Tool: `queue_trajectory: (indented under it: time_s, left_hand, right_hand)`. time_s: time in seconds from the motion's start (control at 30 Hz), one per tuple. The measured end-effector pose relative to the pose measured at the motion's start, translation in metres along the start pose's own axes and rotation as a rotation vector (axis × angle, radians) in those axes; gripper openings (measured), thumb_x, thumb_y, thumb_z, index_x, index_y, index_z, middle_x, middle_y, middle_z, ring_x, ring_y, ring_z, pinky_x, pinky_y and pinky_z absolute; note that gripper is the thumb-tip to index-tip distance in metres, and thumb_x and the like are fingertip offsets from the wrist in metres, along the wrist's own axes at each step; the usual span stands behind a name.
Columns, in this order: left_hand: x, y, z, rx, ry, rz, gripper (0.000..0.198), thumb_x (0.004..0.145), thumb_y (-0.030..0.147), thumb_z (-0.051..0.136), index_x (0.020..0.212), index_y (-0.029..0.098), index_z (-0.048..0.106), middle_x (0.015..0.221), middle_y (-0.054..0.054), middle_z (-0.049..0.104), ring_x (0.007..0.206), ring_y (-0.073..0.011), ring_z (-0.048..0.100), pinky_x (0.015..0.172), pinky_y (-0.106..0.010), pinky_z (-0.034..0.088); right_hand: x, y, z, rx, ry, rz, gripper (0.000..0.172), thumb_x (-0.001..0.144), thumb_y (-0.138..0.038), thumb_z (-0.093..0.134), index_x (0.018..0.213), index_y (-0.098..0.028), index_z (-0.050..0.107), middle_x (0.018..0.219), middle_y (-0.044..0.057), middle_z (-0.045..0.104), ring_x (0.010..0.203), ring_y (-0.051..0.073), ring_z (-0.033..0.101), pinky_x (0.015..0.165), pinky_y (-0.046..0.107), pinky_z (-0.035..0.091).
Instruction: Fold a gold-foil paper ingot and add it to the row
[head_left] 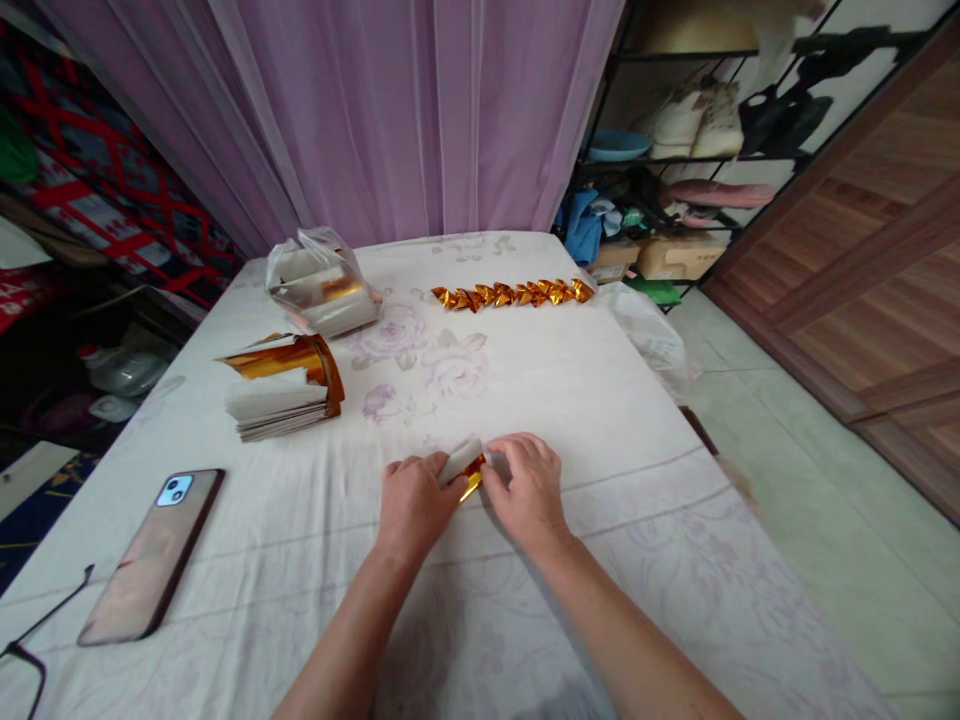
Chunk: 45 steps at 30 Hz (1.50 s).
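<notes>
Between my two hands, low over the table, is a partly folded sheet of gold foil paper (471,480), its white back showing along one side. My left hand (416,500) grips the sheet's left end, thumb pointing to the right. The right hand (529,490) pinches the opposite end between thumb and fingers. Farther back lies a row of folded gold foil pieces (514,294), nested one against another. To the left is a stack of gold foil paper (289,395), white side and gold side both visible. Parts of the held sheet are hidden behind my fingers.
A plastic bag of paper (322,285) sits at the back left. On the left lie a phone (154,560) and dark-framed glasses (34,655). A white tablecloth (637,560) covers the table. Beyond stand a purple curtain (360,120) and a shoe rack (690,160).
</notes>
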<state>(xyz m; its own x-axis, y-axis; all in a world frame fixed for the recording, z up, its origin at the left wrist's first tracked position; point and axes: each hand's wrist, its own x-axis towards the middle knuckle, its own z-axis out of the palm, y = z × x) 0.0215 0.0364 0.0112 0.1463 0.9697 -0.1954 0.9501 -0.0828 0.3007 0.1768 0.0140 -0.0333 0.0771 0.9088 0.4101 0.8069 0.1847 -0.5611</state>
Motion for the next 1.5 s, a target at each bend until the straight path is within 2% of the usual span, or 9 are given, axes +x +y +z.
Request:
queue_trajectory:
  time_s: [0.3,0.73,0.93,1.07,1.13,1.2,1.3,1.4,1.5]
  left_hand:
    - [0.004,0.007,-0.009,0.09,-0.071,-0.042,0.033,0.088,0.051,0.051,0.084,0.022,0.068,0.082,-0.007,0.073,0.086,-0.0252,0.069,0.077,-0.034,0.039]
    - [0.003,0.015,-0.018,0.088,-0.105,-0.084,0.032,0.087,0.047,0.053,0.099,0.021,0.066,0.094,-0.01,0.076,0.095,-0.0287,0.07,0.082,-0.036,0.044]
    - [0.004,-0.014,-0.025,-0.068,-0.167,-0.104,0.026,0.087,0.04,0.054,0.101,0.022,0.067,0.098,-0.007,0.075,0.093,-0.0237,0.069,0.075,-0.03,0.044]
    - [0.0,-0.043,-0.026,-0.32,-0.27,-0.156,0.027,0.093,0.037,0.045,0.099,0.02,0.065,0.078,-0.002,0.073,0.071,-0.0174,0.069,0.066,-0.027,0.046]
    - [-0.009,-0.049,-0.024,-0.362,-0.176,-0.178,0.024,0.093,0.034,0.047,0.1,0.02,0.064,0.083,-0.002,0.074,0.068,-0.0162,0.069,0.067,-0.028,0.049]
    - [-0.024,-0.046,-0.018,-0.257,0.111,-0.154,0.022,0.091,0.03,0.051,0.107,0.02,0.063,0.098,-0.006,0.073,0.08,-0.0189,0.069,0.074,-0.032,0.051]
    - [-0.05,-0.027,0.0,-0.116,0.457,0.098,0.023,0.093,0.025,0.049,0.11,0.02,0.064,0.11,-0.01,0.069,0.1,-0.0224,0.065,0.089,-0.038,0.052]
    - [-0.069,-0.006,0.026,0.008,0.468,0.426,0.037,0.094,0.017,0.044,0.127,0.021,0.058,0.128,-0.009,0.064,0.123,-0.0229,0.056,0.105,-0.043,0.046]
    - [-0.077,0.003,0.05,0.172,0.444,0.354,0.047,0.095,0.024,0.044,0.14,0.014,0.048,0.146,-0.014,0.052,0.138,-0.0286,0.044,0.113,-0.05,0.037]
  right_hand:
    - [-0.009,-0.003,-0.01,-0.122,-0.098,-0.18,0.023,0.091,-0.021,0.059,0.111,-0.024,0.069,0.113,0.004,0.068,0.106,0.023,0.053,0.089,0.037,0.034]
    - [-0.012,-0.008,-0.006,-0.259,-0.167,-0.156,0.026,0.094,-0.026,0.057,0.117,-0.024,0.068,0.12,0.007,0.065,0.105,0.022,0.053,0.085,0.037,0.035]
    - [-0.013,-0.006,-0.005,-0.26,-0.163,-0.153,0.024,0.093,-0.026,0.058,0.114,-0.024,0.07,0.12,0.006,0.066,0.107,0.022,0.053,0.087,0.037,0.035]
    - [-0.012,-0.007,-0.004,-0.273,-0.156,-0.132,0.022,0.093,-0.026,0.057,0.109,-0.026,0.071,0.117,0.005,0.067,0.104,0.022,0.054,0.085,0.037,0.034]
    - [-0.011,-0.007,-0.004,-0.278,-0.148,-0.125,0.021,0.093,-0.027,0.057,0.108,-0.026,0.072,0.116,0.004,0.068,0.102,0.021,0.055,0.084,0.036,0.034]
    - [-0.011,-0.008,-0.003,-0.286,-0.141,-0.127,0.02,0.093,-0.029,0.058,0.106,-0.026,0.073,0.115,0.004,0.069,0.101,0.021,0.055,0.083,0.036,0.034]
    - [-0.012,-0.009,-0.003,-0.301,-0.13,-0.14,0.02,0.092,-0.031,0.061,0.106,-0.025,0.073,0.116,0.005,0.068,0.101,0.021,0.055,0.084,0.035,0.033]
    - [-0.014,-0.01,-0.004,-0.311,-0.126,-0.15,0.021,0.091,-0.03,0.061,0.108,-0.024,0.072,0.116,0.006,0.068,0.1,0.021,0.055,0.084,0.035,0.034]
    - [-0.014,-0.009,-0.004,-0.31,-0.127,-0.154,0.021,0.091,-0.028,0.061,0.108,-0.024,0.072,0.116,0.006,0.068,0.101,0.021,0.056,0.085,0.035,0.034]
